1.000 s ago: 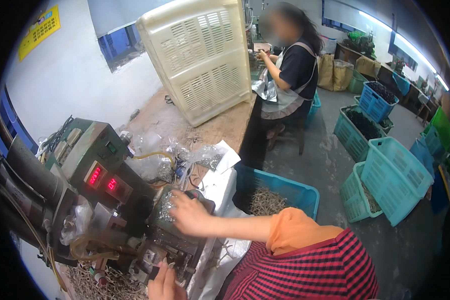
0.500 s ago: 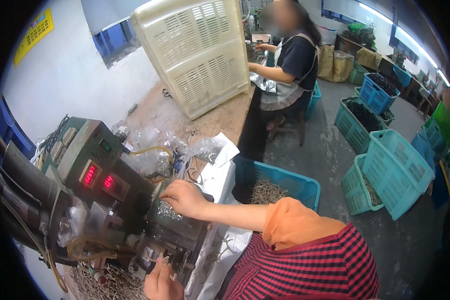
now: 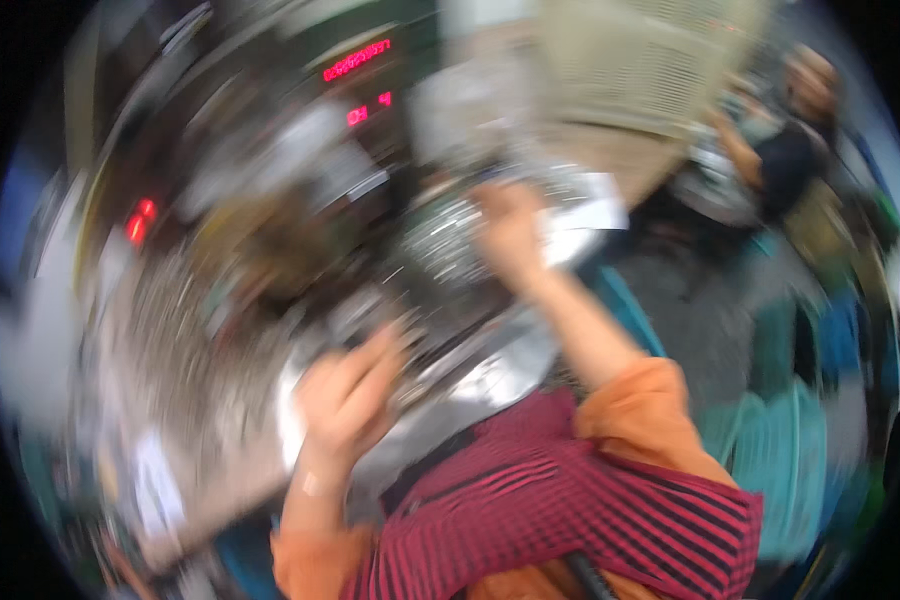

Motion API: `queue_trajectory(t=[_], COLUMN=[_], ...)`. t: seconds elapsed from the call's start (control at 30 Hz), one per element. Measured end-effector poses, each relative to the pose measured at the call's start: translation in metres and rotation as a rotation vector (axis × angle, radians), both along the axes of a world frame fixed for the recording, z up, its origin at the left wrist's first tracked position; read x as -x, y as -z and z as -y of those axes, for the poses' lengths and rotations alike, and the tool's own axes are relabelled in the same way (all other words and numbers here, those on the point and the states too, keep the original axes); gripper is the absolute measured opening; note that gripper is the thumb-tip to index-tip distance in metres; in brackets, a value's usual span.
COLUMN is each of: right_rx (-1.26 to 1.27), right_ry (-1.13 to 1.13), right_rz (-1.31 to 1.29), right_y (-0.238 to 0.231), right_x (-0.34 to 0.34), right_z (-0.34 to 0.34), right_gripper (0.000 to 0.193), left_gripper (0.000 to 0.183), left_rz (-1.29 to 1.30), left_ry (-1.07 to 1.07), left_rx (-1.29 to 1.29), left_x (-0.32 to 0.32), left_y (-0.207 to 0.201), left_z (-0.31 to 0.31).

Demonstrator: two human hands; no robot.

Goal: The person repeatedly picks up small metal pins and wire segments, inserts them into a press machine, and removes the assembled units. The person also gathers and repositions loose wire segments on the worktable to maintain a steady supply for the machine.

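Note:
Heavy motion blur covers the workbench. My left hand (image 3: 350,390) is at the front of a dark green machine (image 3: 415,35) with red lit digits, its thumb and fingers drawn together at the small work spot. What they pinch is too smeared to make out. Farther right, my right hand (image 3: 510,240) has its fingers bunched at the edge of a heap of small shiny metal parts (image 3: 442,240) on the machine's flat top. Any piece between those fingers is hidden by the blur.
Thin tan pieces (image 3: 170,340) lie heaped left of the machine. Clear plastic bags (image 3: 475,105) and white paper (image 3: 602,200) sit behind my right hand. A cream slatted crate (image 3: 620,60) stands beyond. Teal baskets (image 3: 780,450) and a seated person (image 3: 790,150) are to the right.
The view has swung left and down, so the machine and both hands appear farther up and right. My right hand has shifted toward the right edge of the metal parts; my left stays at the machine front.

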State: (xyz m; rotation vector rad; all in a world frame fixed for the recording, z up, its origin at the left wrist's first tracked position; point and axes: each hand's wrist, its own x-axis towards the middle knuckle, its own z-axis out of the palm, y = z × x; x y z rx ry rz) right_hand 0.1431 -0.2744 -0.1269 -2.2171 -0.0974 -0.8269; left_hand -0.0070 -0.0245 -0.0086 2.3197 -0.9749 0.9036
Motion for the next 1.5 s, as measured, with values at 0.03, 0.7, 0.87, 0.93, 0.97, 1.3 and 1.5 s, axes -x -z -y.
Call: queue_trajectory(t=[0.03,0.7,0.87,0.93,0.97,1.3,1.5], right_rx=[-0.170,-0.229,-0.218,-0.338,-0.369,-0.582,-0.688], right_ry=[-0.111,-0.307,-0.135,-0.202,-0.239,-0.741,-0.837], right_rz=[-0.199,-0.220,-0.206,-0.244,-0.225,-0.297,-0.332], right_y=[-0.032,-0.012,-0.013,-0.022,-0.033,-0.092,-0.101], right_x=[0.002,0.016,0.064,0.079,0.085,0.059,0.063], right_z=[0.000,-0.019,0.040,0.039,0.026,-0.085,-0.099], right_gripper=[0.021,0.015,0.017,0.015,0.015,0.039,0.064], left_gripper=[0.026,0.011,0.018,0.020,0.019,0.017,0.013], left_rz=[0.021,-0.651,-0.671,-0.669,-0.653,-0.883,-0.911], left_ry=[0.047,-1.303,-1.172,-1.102,-1.113,-1.079,-1.006], left_rx=[0.013,-0.437,0.028,0.009,-0.100,0.216,0.033], left_x=[0.001,0.037,0.040,0.042,0.038,0.039,0.030], left_y=[0.006,0.143,0.134,0.146,0.142,0.139,0.140], left_z=[-0.008,-0.260,-0.246,-0.242,-0.239,-0.226,-0.244])
